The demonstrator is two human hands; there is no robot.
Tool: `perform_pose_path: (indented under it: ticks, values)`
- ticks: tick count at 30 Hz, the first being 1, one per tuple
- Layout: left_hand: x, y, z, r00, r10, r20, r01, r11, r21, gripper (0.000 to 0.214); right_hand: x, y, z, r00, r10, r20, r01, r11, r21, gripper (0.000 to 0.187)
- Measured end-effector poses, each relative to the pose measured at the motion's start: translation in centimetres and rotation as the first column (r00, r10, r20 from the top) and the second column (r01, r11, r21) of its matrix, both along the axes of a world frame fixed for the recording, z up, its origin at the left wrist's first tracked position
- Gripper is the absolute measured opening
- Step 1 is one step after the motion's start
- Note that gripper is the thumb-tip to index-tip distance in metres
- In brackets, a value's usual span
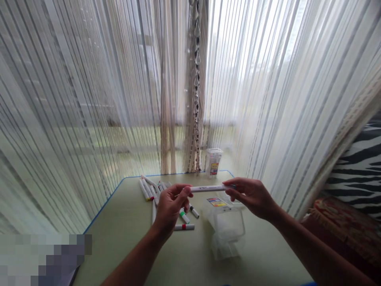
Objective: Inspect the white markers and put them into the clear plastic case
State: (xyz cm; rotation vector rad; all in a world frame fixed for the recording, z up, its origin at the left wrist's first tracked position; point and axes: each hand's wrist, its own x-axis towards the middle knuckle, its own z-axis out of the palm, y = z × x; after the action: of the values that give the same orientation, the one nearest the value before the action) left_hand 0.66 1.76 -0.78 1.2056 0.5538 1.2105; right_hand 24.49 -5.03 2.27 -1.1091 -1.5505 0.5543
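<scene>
A white marker (206,188) with small dark print lies level between my two hands above the table. My left hand (169,206) pinches its left end between thumb and fingers. At the other end, my right hand (250,196) is closed on the tip, where a bit of teal shows. Beneath and behind my left hand several loose markers are scattered, among them a red-banded marker (184,227), a green-banded marker (184,217) and a black-banded marker (194,211). Below my right hand a clear plastic container (228,224) with a yellow and red label lies on the table.
The pale green table (119,246) has a blue edge. Near its back edge stands another clear container (214,163) with a label. Sheer string curtains (89,99) hang just behind. To the right are a zebra-striped cloth (357,163) and a red patterned, fringed fabric (342,222).
</scene>
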Motion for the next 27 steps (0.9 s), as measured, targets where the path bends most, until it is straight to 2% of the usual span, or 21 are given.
perform_pose_path:
  ticks: [3,6,9,12,18,20,22,25,27]
  values:
    - [0.0,-1.0,0.4,0.996,0.055,-0.072,-0.048,0.993,0.103,0.029,0.4,0.5,-0.7,0.986,0.046,-0.158,-0.063,0.992,-0.110,0.027]
    - [0.0,-2.0,0.4,0.971,0.165,-0.172,-0.116,0.958,0.264,0.026,0.7,2.1,-1.3,0.944,0.099,-0.316,-0.171,0.962,-0.211,0.030]
    - [0.1,-2.5,0.2,0.942,0.265,-0.204,-0.176,0.911,0.373,0.023,0.6,3.9,-1.9,0.886,0.162,-0.435,-0.283,0.932,-0.228,0.028]
    - [0.2,-2.7,0.1,0.923,0.321,-0.211,-0.204,0.875,0.439,0.022,0.3,5.0,-2.6,0.853,0.204,-0.480,-0.334,0.920,-0.204,0.027]
    - [0.1,-2.9,0.2,0.916,0.340,-0.215,-0.192,0.840,0.508,0.021,0.2,5.5,-3.9,0.831,0.209,-0.516,-0.375,0.895,-0.240,0.025]
    - [0.1,-2.9,0.1,0.919,0.328,-0.220,-0.185,0.850,0.493,0.021,0.1,5.4,-4.2,0.827,0.204,-0.524,-0.374,0.895,-0.242,0.025]
    - [0.1,-2.7,0.0,0.934,0.286,-0.215,-0.173,0.886,0.429,0.020,0.0,5.2,-4.0,0.831,0.196,-0.520,-0.356,0.906,-0.227,0.027]
    - [0.0,-1.7,-0.3,0.971,0.166,-0.171,-0.120,0.961,0.250,0.019,-0.4,5.0,-2.7,0.884,0.161,-0.438,-0.268,0.944,-0.194,0.029]
    - [-0.1,-0.7,-0.5,0.993,0.073,-0.097,-0.061,0.991,0.117,0.021,-0.8,4.7,-1.3,0.933,0.125,-0.339,-0.192,0.967,-0.171,0.028]
